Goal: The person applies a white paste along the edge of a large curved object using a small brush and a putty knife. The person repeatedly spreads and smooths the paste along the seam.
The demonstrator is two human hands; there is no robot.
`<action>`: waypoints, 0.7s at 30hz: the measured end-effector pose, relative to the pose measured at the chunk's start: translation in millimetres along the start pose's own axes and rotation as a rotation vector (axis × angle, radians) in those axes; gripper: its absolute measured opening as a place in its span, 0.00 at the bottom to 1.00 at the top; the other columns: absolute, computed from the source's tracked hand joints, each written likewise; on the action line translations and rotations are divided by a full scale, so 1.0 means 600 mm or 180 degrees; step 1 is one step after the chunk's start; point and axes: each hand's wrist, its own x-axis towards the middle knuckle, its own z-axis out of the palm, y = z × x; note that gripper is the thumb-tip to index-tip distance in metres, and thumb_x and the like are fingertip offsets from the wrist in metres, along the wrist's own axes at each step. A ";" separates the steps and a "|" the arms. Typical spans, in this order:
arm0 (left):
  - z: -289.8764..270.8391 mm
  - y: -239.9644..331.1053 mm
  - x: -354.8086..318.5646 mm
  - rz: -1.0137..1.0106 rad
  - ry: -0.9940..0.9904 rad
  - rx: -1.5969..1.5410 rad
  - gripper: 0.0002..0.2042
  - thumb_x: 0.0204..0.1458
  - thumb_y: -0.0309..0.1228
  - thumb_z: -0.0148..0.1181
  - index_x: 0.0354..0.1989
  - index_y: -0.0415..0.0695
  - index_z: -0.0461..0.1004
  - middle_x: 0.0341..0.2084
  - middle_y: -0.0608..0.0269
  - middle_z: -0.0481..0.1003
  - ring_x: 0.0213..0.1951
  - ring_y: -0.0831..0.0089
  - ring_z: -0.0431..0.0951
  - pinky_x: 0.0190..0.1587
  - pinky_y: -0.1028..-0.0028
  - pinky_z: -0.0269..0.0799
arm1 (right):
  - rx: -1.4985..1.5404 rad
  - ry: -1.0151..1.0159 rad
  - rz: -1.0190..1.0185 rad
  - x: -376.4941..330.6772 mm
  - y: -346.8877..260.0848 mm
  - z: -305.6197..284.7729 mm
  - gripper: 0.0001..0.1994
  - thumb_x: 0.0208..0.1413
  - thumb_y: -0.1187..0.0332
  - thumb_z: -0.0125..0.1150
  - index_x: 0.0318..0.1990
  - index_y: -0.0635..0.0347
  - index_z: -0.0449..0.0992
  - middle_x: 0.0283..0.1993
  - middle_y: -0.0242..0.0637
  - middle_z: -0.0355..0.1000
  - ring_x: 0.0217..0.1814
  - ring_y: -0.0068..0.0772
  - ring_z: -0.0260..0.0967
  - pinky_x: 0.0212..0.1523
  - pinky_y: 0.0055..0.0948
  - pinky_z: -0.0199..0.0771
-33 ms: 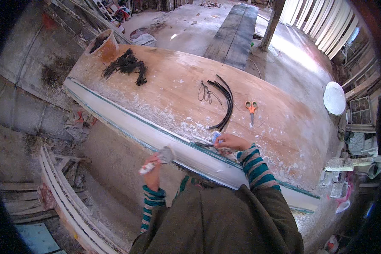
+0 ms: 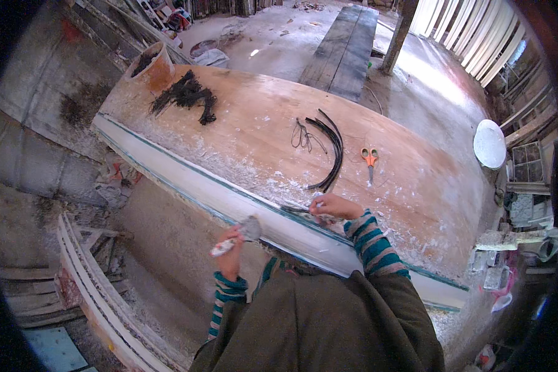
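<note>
Plaster-caked brush (image 2: 239,235) gripped in left hand (image 2: 229,251); right hand (image 2: 330,206) pinches one scraper (image 2: 294,210) — one scissors (image 2: 370,159) apart.

Single head view, worn cam, looking steeply down & fwd over own chest at long wooden table (image 2: 279,130), fisheye bending its edges toward rim. Close to left hand (image 2: 229,251) and right hand (image 2: 332,206) at near table edge; floor & far shelves small, well off.
</note>
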 end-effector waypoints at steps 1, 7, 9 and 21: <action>0.015 0.004 -0.002 -0.0025 -0.0191 -0.0125 0.06 0.48 0.22 0.58 0.34 0.40 0.72 0.43 0.54 0.72 0.46 0.65 0.71 0.51 0.69 0.66 | 0.0132 0.0025 0.0131 0.020 -0.015 0.013 0.12 0.52 0.58 0.57 0.36 0.58 0.73 0.27 0.30 0.72 0.23 0.21 0.67 0.19 0.21 0.65; 0.089 -0.023 0.067 0.0150 -0.1834 -0.0505 0.06 0.49 0.21 0.57 0.36 0.40 0.72 0.44 0.54 0.72 0.46 0.67 0.71 0.50 0.71 0.67 | -0.0774 0.0940 -0.0487 0.072 -0.058 0.028 0.13 0.51 0.59 0.58 0.38 0.59 0.75 0.25 0.29 0.72 0.22 0.23 0.67 0.18 0.23 0.65; 0.131 -0.052 0.080 0.0262 -0.2031 -0.0481 0.06 0.50 0.22 0.56 0.36 0.40 0.72 0.43 0.56 0.72 0.43 0.69 0.73 0.47 0.73 0.68 | -0.0475 0.1720 -0.0633 0.043 -0.056 0.048 0.12 0.52 0.61 0.57 0.38 0.60 0.74 0.25 0.30 0.72 0.23 0.22 0.67 0.19 0.22 0.65; -0.118 -0.038 0.409 0.0489 -0.1663 -0.0056 0.04 0.47 0.20 0.57 0.33 0.39 0.73 0.38 0.60 0.74 0.42 0.71 0.72 0.47 0.72 0.67 | -0.0285 0.3251 0.0317 -0.147 -0.034 0.241 0.10 0.50 0.64 0.60 0.38 0.57 0.75 0.24 0.33 0.71 0.24 0.18 0.66 0.19 0.22 0.65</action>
